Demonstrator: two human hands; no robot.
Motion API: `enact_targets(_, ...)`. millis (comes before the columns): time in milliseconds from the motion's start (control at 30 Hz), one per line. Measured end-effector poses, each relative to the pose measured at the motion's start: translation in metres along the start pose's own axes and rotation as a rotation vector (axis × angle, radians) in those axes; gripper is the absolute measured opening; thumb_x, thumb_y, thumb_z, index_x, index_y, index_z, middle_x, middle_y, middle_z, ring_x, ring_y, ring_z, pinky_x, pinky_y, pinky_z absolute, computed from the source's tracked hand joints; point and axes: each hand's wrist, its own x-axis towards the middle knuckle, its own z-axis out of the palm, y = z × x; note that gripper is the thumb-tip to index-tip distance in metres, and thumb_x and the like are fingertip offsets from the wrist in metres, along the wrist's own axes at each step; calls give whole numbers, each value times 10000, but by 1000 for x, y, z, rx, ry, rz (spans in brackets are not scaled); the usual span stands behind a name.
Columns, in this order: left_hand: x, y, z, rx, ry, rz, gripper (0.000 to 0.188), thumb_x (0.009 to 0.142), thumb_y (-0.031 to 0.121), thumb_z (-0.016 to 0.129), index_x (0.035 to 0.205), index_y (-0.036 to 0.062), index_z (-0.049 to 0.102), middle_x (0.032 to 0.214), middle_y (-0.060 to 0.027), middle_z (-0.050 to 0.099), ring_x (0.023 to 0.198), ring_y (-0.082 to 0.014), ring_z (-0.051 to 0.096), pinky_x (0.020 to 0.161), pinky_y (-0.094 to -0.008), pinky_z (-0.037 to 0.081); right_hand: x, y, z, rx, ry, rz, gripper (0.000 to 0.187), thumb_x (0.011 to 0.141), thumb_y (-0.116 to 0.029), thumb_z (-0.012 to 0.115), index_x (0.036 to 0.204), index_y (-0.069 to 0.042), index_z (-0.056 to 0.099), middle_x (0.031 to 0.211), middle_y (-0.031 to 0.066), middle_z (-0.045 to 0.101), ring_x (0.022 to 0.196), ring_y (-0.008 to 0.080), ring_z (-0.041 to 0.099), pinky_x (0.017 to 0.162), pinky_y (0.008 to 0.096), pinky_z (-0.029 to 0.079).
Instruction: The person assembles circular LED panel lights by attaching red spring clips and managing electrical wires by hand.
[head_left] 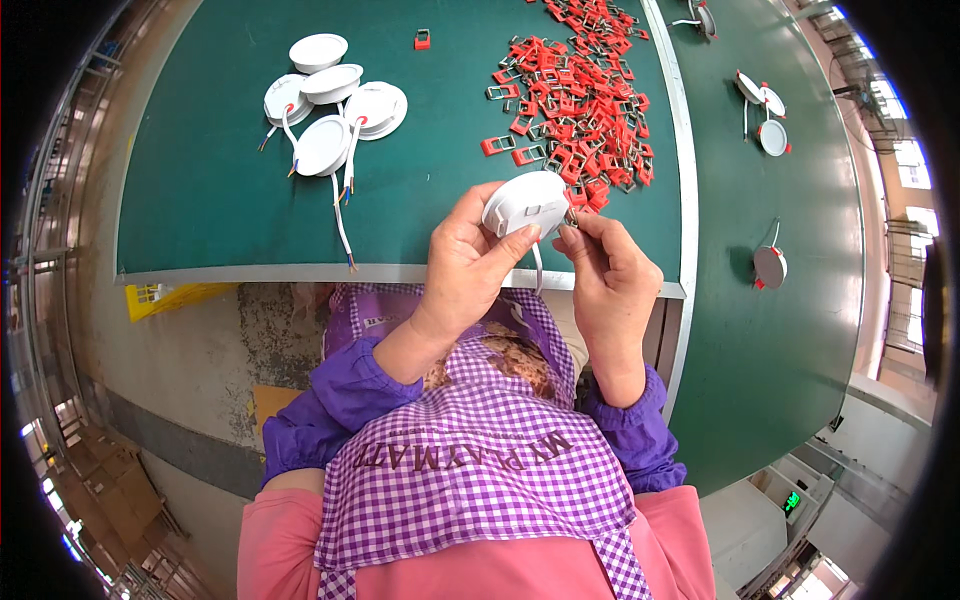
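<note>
"Head view: what's held?"
"One white lamp (525, 205), near the front edge of the green table (220, 225). The left hand (465, 258) grips it; the right hand (612, 275) pinches a small metal piece (571, 216) beside it."
"Elsewhere?"
"Five lamps (322, 148) leftward, one lone red clip (422, 43), an uncountable clip pile (575, 100)."
</note>
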Motion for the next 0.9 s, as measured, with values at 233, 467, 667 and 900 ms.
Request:
enact_targets(233,2,-3,-3,19,-25,68,324,876,-7,625,1177,7,506,1058,-50,611,944,-95,579,759,-229,489,-1,-4,6,27,23,14,84,824,4,665,896,15,624,705,117,650,654,147,675,566,260,499)
enact_targets(467,1,2,-6,55,-78,72,322,869,-21,626,1165,11,506,1044,-50,610,942,-104,584,778,-240,502,4,-1,-1,344,-48,237,54,839,30,637,873,42,596,745,85,657,719,129,664,630,247,526)
enact_targets(667,-12,13,-8,-102,-62,-69,283,867,-22,625,1130,-12,521,1058,-71,611,986,-127,587,859,-276,500,-1,-5,-14,536,-182,378,462,804,43,674,1225,58,484,898,109,652,844,146,647,740,248,528)
enact_targets(900,-18,10,-18,-92,-88,-199,323,863,-15,632,1166,-21,520,1078,-86,615,986,-137,597,862,-279,504,-7,19,-7,664,-250,525,370,831,-17,679,1163,66,539,925,117,668,802,136,651,688,243,529)
